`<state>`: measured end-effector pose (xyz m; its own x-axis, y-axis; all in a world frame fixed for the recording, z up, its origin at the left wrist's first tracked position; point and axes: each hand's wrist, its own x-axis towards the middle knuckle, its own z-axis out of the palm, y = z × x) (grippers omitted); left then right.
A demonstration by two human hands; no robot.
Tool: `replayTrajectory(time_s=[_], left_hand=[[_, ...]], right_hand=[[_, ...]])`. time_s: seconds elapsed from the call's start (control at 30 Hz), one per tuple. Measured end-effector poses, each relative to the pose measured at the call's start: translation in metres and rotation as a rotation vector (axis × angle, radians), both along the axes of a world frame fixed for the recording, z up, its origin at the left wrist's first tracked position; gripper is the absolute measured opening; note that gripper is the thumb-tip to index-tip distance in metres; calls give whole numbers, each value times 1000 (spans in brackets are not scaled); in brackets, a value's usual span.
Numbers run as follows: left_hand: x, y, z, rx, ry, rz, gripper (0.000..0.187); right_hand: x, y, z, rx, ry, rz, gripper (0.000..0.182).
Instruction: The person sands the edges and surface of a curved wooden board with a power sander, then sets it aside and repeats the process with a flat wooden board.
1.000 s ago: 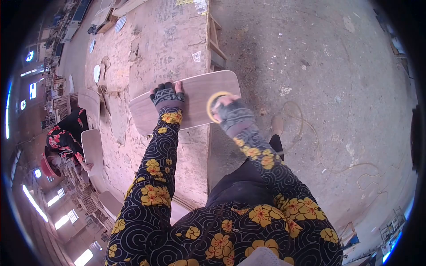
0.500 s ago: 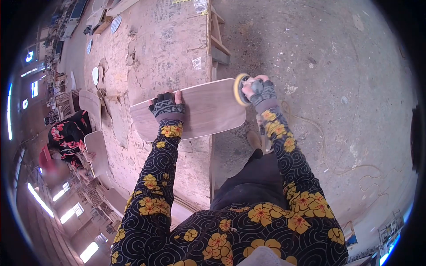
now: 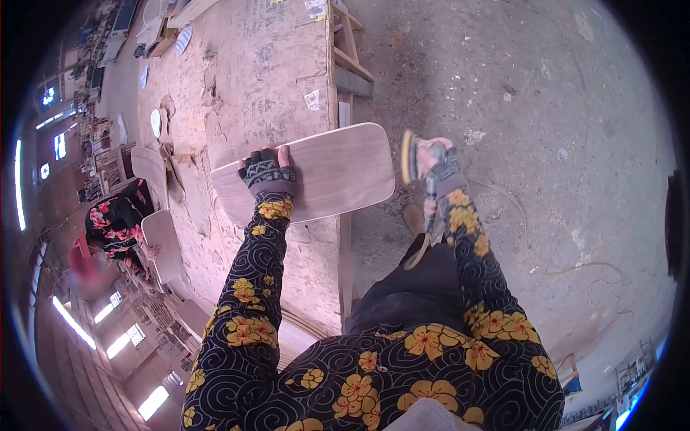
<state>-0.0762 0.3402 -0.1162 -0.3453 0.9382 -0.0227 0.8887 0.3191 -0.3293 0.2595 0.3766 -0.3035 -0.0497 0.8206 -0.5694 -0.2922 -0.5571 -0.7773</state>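
Observation:
A flat wooden board [image 3: 345,169] with rounded corners lies on the worktable [image 3: 251,93], its right end past the table edge. My left hand [image 3: 267,169], in a fingerless patterned glove, lies on the board's left part with its fingers spread. Off the board's right end, my right hand [image 3: 440,158] is wrapped round a power sander [image 3: 424,159]. The sander's yellowish round pad [image 3: 408,156] is turned on edge toward the board, with a gap between them. A hose [image 3: 429,233] hangs below the tool.
At the left, a person in a red cap [image 3: 122,223] handles another board [image 3: 162,244]. Further boards and small oval pieces [image 3: 156,122] lie along the table. A wooden trestle [image 3: 351,68] stands under the table edge. A thin hose [image 3: 528,244] trails over the concrete floor.
My right hand and the sander have moved right, away from the board's end, and the pad has tilted more upright. My left hand remains on the board.

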Motion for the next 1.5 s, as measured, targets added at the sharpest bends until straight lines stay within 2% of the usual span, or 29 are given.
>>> replayTrajectory(time_s=[0.07,0.1,0.2,0.3,0.33,0.43,0.47,0.57,0.67,0.77,0.9,1.0,1.17,1.27,1.37,1.4,1.5], left_hand=[[-1,0,-1,-1,7,-6,37],[0,-1,0,15,4,-3,37],[3,0,1,55,6,-7,38],[2,-2,0,60,-1,-13,39],[2,-1,-1,57,-19,-8,39],[2,0,0,84,-28,1,39],[3,0,0,80,-26,5,39],[1,3,1,69,-23,-7,41],[6,0,5,72,2,-13,43],[2,7,4,61,-3,-3,43],[2,4,1,42,-46,26,41],[-5,4,-3,35,-57,7,41],[5,4,7,68,-71,18,42],[5,3,5,74,-44,15,42],[4,4,4,79,-58,-1,41],[5,4,5,78,-67,12,42],[6,4,7,50,-27,8,43]], right_hand=[[-16,-17,53,308,-338,116,36],[-14,-19,114,512,-558,249,35],[-44,-43,121,736,-707,438,32],[-38,-34,125,900,-972,501,30],[-30,-27,120,858,-879,529,35],[-23,-16,115,384,-665,287,44],[-23,-19,83,326,-531,166,49],[-16,-25,30,-78,-8,21,50],[-25,-32,-18,-266,39,167,49],[-28,-39,-28,-368,-123,181,48],[-9,-37,-11,-386,-83,-74,50],[2,-29,29,-281,-82,-152,51],[-11,-57,126,192,-368,92,53],[-36,-76,112,404,-607,170,54],[-19,-72,115,332,-685,250,56],[-17,-76,95,358,-691,177,53],[-17,-82,62,-74,-56,-63,49]])
